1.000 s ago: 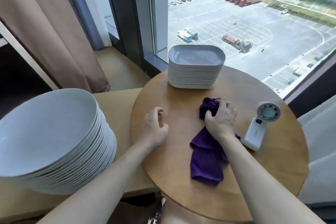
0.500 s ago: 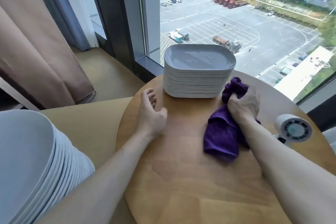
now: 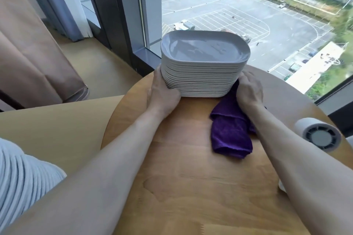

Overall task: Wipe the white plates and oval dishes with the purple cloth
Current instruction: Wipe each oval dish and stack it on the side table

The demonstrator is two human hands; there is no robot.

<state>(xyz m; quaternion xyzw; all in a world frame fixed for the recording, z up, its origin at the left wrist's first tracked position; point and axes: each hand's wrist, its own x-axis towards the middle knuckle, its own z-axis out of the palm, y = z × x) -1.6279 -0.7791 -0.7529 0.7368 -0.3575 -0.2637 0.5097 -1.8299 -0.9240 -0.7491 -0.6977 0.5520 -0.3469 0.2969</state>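
A round wooden surface (image 3: 191,187) stands against a tall window (image 3: 210,5) that looks down on a car park (image 3: 238,21) with marked bays and a few trucks.

At the far left a brown curtain (image 3: 34,59) hangs to the floor. Below it a paler surface (image 3: 57,124) adjoins the round one. At its near left corner the ribbed edge of a stack of round white plates (image 3: 21,177) shows, mostly cut off by the frame.

The left hand (image 3: 162,91) clasps the left end of the stack of oval dishes (image 3: 204,74). Its fingers wrap around the side of the stack and its thumb lies along the lowest dishes at the front. The stack sits at the far edge of the round surface, close to the glass, and the top dish is bare.

The right hand (image 3: 248,89) is at the right end of the same stack, curled over a bunched part of the purple cloth (image 3: 231,135). That part is pressed between the palm and the dishes. Its fingertips are hidden behind the stack. The rest of the cloth trails from under the wrist toward the viewer and lies folded on the wood, just right of centre.

At the right edge a small white handheld fan (image 3: 319,135) lies on the surface beyond the right forearm, apart from the cloth, with its round grille facing the camera.
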